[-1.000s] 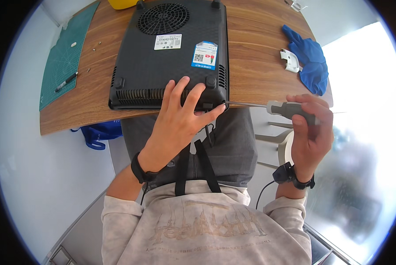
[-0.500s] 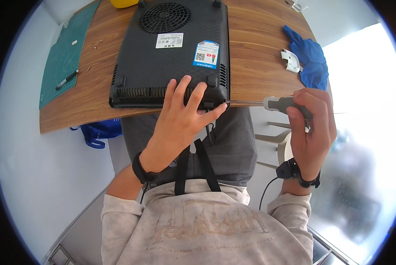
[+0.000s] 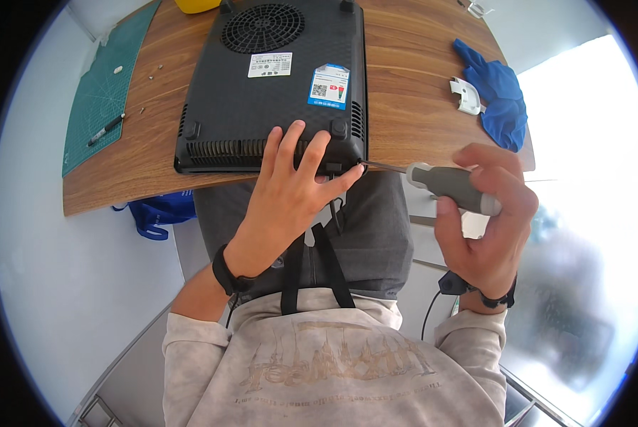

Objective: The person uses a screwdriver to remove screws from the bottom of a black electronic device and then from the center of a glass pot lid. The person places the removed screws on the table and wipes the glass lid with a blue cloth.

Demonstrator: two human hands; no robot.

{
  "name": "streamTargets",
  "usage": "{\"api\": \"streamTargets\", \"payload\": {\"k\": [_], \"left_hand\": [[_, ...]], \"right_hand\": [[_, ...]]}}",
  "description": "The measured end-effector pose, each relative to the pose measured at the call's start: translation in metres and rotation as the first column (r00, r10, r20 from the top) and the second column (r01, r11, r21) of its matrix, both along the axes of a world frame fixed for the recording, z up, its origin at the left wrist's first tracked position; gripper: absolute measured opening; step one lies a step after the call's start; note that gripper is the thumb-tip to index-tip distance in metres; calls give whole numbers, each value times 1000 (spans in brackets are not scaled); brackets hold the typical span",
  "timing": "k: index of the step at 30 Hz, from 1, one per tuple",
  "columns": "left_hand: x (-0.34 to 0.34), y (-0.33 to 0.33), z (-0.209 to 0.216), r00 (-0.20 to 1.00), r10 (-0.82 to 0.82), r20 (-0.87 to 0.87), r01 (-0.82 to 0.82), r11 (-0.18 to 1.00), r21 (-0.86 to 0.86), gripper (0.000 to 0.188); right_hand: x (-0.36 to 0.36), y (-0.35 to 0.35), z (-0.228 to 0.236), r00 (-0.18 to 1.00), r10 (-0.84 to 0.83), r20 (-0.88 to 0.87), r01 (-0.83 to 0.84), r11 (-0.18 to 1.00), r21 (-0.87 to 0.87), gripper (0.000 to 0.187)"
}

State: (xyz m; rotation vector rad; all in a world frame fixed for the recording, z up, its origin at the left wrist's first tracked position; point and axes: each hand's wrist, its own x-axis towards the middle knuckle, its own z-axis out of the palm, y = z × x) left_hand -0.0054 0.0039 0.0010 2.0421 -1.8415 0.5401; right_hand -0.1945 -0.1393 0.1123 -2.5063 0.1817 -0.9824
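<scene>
Appliance (image 3: 262, 107), black and boxy, lies at twelve o'clock, likely stiff and fairly heavy, best held by its side rims; left hand (image 3: 288, 191) rests spread over its six-o'clock edge, clasping nothing; right hand (image 3: 503, 236) loosely grasps a grey screwdriver (image 3: 451, 189), its shaft meeting the five-o'clock corner

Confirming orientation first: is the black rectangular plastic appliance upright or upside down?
The appliance is upside down: its round black grille and stubby black feet face up.
</scene>
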Motion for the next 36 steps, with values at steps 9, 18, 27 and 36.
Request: {"api": "streamTargets", "payload": {"k": [9, 18, 27, 36], "left_hand": [[0, 0, 1, 1000, -18, -20, 18, 1000, -21, 52], [3, 0, -1, 999, -32, -23, 32, 999, -37, 50], [5, 1, -2, 996, -60, -61, 56, 996, -73, 47], [5, 2, 3, 995, -65, -71, 61, 997, -47, 46]], "right_hand": [[13, 1, 19, 992, 121, -41, -124, 988, -92, 35], [24, -1, 32, 993, 119, -28, -122, 982, -142, 47], [34, -3, 40, 993, 100, -58, -110, 972, -209, 41], [54, -9, 41, 996, -64, -62, 42, 952, -304, 39]]}}
